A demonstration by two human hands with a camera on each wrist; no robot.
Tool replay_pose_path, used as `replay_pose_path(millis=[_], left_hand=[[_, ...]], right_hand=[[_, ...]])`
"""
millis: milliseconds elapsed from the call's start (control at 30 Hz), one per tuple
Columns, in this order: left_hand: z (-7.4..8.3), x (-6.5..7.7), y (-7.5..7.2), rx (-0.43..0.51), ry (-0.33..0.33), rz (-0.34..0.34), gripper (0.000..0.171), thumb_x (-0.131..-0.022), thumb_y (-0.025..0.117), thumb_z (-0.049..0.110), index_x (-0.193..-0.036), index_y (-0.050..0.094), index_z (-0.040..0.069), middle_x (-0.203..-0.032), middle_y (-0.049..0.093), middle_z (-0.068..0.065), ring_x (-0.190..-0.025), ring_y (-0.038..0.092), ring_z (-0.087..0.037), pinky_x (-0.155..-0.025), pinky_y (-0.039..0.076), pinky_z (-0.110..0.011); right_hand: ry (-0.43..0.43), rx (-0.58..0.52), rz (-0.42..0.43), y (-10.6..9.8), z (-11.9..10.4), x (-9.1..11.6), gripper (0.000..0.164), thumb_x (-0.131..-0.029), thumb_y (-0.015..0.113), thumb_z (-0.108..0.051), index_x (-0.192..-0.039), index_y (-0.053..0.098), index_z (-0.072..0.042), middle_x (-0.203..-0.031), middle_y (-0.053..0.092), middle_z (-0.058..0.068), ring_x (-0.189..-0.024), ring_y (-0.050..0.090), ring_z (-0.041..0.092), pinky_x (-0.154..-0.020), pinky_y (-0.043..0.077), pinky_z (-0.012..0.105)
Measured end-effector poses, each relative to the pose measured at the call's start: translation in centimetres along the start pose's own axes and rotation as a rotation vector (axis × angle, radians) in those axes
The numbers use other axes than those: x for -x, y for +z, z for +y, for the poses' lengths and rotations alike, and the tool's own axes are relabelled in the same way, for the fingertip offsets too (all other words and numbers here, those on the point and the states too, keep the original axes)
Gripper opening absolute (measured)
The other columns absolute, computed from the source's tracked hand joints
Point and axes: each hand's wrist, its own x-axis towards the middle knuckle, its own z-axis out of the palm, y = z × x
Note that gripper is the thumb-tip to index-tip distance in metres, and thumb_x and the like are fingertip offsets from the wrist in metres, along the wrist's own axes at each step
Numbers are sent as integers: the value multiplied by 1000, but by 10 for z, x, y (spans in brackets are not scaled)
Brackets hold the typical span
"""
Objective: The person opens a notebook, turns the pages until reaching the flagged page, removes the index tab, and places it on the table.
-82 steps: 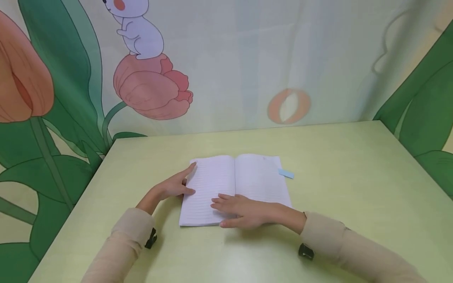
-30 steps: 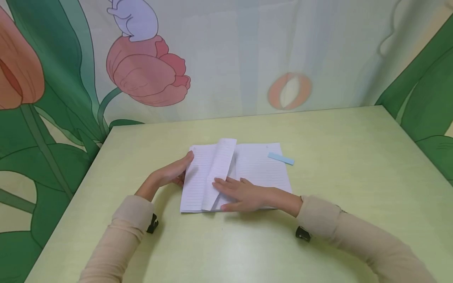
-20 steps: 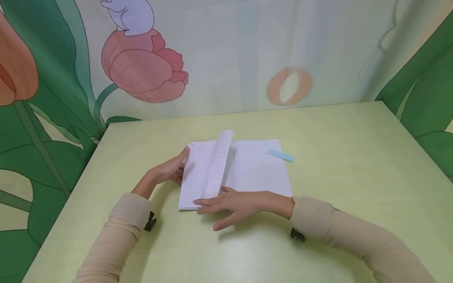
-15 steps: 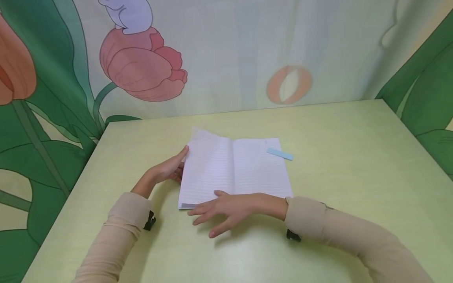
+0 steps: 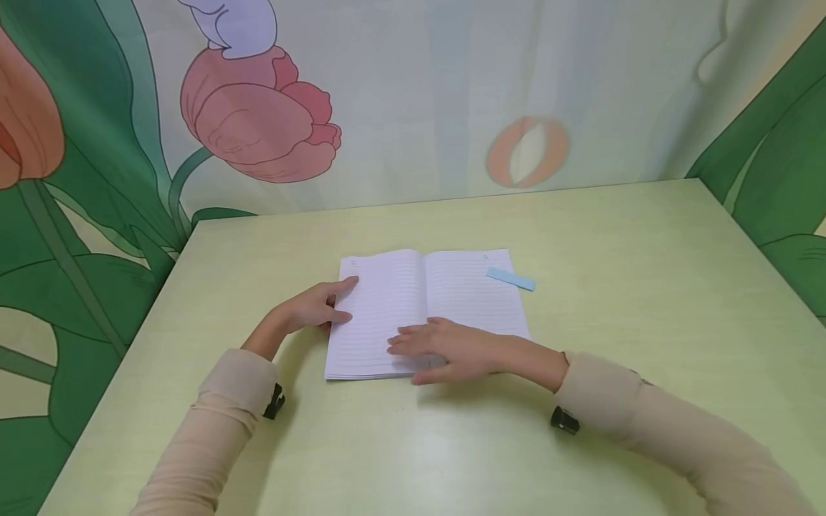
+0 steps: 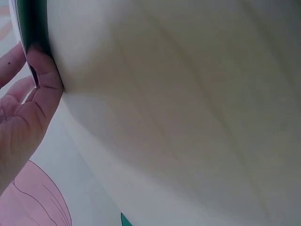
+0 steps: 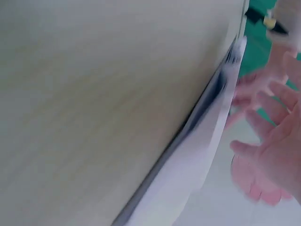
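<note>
An open notebook (image 5: pixel 381 308) with white lined pages lies on the table, its fold running through the middle. At its left edge my left hand (image 5: pixel 312 304) grips the pages, two digits on top and the others underneath. In the left wrist view, fingers (image 6: pixel 44 77) of that hand curl round the notebook's dark green cover (image 6: pixel 33 23). Over the lower middle of the pages is my right hand (image 5: pixel 461 347), fingers spread and holding nothing; whether it touches the paper cannot be told. A light blue strip (image 5: pixel 510 278) lies across the right page's outer edge, sticking out past it.
The pale yellow-green table (image 5: pixel 613 272) extends around the notebook. Behind it hangs a backdrop printed with flowers (image 5: pixel 258 129) and leaves. Each beige sleeve has a black clip-like device (image 5: pixel 565 420) at its cuff.
A page turned from right to left and now lies flat on the left side. My right hand swept left with it, then came back right. More of the blue strip shows.
</note>
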Motion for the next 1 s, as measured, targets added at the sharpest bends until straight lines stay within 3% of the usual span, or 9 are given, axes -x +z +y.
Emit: replay_pose_path(millis=[133, 300, 500, 633, 800, 1000], left_hand=[[1, 0, 0, 9, 2, -3, 75, -86, 60, 5, -146, 17, 11, -82, 35, -8, -65, 42, -19, -61, 37, -28], [0, 0, -1, -8, 10, 4, 74, -86, 60, 4, -146, 17, 10, -80, 33, -7, -66, 40, -20, -62, 36, -29], [1, -1, 0, -17, 8, -4, 74, -87, 60, 5, -146, 17, 10, -80, 31, -7, -66, 38, -20, -62, 35, -29], [1, 0, 0, -25, -1, 5, 74, -87, 60, 6, -146, 17, 11, -79, 32, -8, -67, 39, -21, -63, 35, -29], [2, 1, 0, -21, 14, 8, 73, -87, 60, 5, -146, 17, 9, -82, 33, -9, -67, 39, -21, -63, 35, -29], [0, 1, 1, -23, 12, 13, 73, -87, 60, 6, -146, 17, 11, -90, 36, -12, -67, 39, -21, -64, 35, -30]], right_hand=[[151, 101, 67, -7, 22, 28, 62, -90, 55, -36, -140, 34, -5, -144, 32, 10, -134, 21, 25, -103, 17, 52], [313, 235, 157, -15, 47, 58, 61, -88, 59, -32, -135, 40, 1, -139, 36, 20, -130, 26, 36, -101, 22, 53], [483, 124, 324, -28, 78, 80, 50, -85, 63, -23, -125, 51, 6, -125, 51, 21, -119, 41, 39, -97, 31, 49], [565, 83, 390, -34, 100, 85, 44, -84, 65, -21, -117, 57, 7, -114, 58, 22, -108, 48, 38, -92, 34, 48], [627, 67, 382, -39, 119, 89, 43, -81, 67, -23, -110, 59, 8, -102, 59, 22, -98, 48, 37, -86, 34, 48], [712, 25, 327, -43, 124, 87, 39, -80, 67, -25, -103, 60, 7, -98, 55, 19, -97, 44, 39, -71, 40, 44]])
